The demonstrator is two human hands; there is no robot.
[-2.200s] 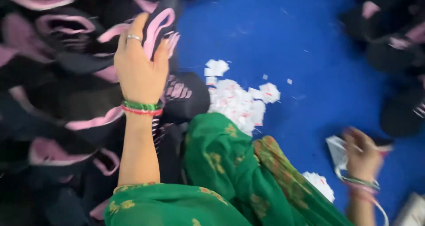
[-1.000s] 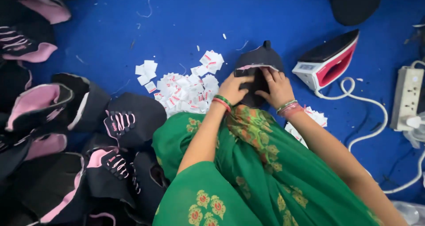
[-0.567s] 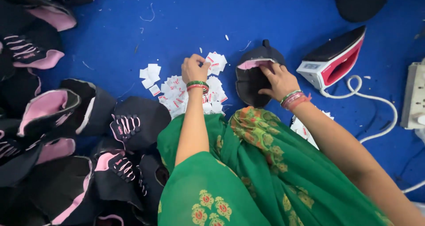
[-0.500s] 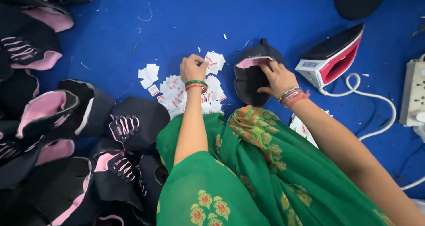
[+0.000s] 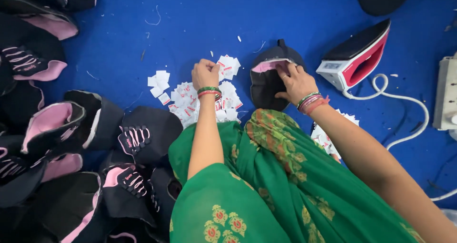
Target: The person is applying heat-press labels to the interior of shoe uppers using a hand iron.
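Head view, looking down at a person in green patterned cloth seated on a blue floor [image 5: 295, 14]. The left hand [image 5: 205, 74] is curled nearly closed over a pile of small white paper labels [image 5: 200, 100], fingertips pinched at one label at the pile's top edge; whether it is lifted clear cannot be told. The right hand [image 5: 296, 81] lies half open, fingers spread, pressing on a black shoe upper with a pink lining [image 5: 269, 79], which sits on the floor just right of the labels. An iron with a red body [image 5: 357, 57] stands near that hand, its white cord [image 5: 404, 105] trailing toward a power strip [image 5: 447, 95] at the right edge. A heap of more black and pink shoe uppers [image 5: 71, 143] fills the left side. The step in hand looks like picking a label for the held upper; the next move would call for carrying it across to the pink lining while the right hand keeps the upper steady.
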